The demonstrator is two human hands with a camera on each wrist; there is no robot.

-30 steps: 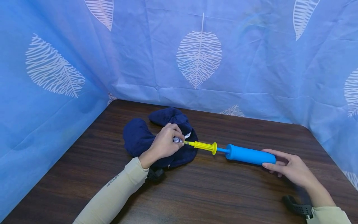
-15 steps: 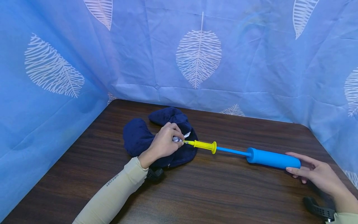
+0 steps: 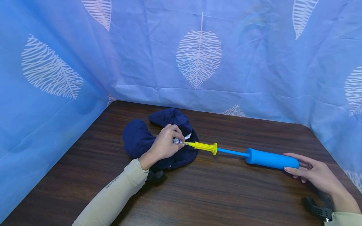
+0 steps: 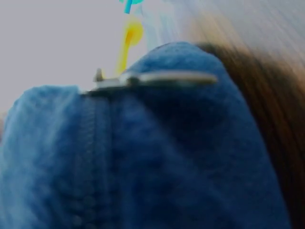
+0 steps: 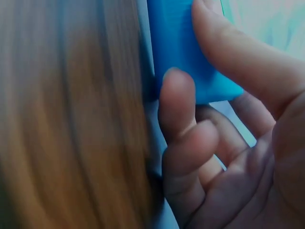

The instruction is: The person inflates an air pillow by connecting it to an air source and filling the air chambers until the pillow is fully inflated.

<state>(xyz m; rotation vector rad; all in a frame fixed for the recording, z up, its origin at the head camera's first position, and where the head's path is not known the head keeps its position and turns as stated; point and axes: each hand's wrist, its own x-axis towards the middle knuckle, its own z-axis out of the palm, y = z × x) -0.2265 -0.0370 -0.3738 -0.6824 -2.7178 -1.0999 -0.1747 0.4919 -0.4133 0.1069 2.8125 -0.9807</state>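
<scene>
A navy-blue, U-shaped neck pillow lies on the table at left of centre. My left hand rests over it and pinches a white valve piece at the pump's yellow nozzle tip. The hand pump's yellow handle joins a thin blue rod, which stretches out of the blue barrel. Thumb and fingers of my right hand grip the barrel's far end, also seen in the right wrist view. A zipper with its metal pull fills the left wrist view; the left fingers are hidden there.
The dark wooden table carries the pillow and pump. Blue cloth with white leaf prints hangs behind and to the left. Black wrist cameras sit under both wrists, the right one low near the tabletop.
My right hand has drawn the blue barrel rightward, baring more rod, then slid it slightly back left in the last half second. The left hand has kept its pinch at the nozzle.
</scene>
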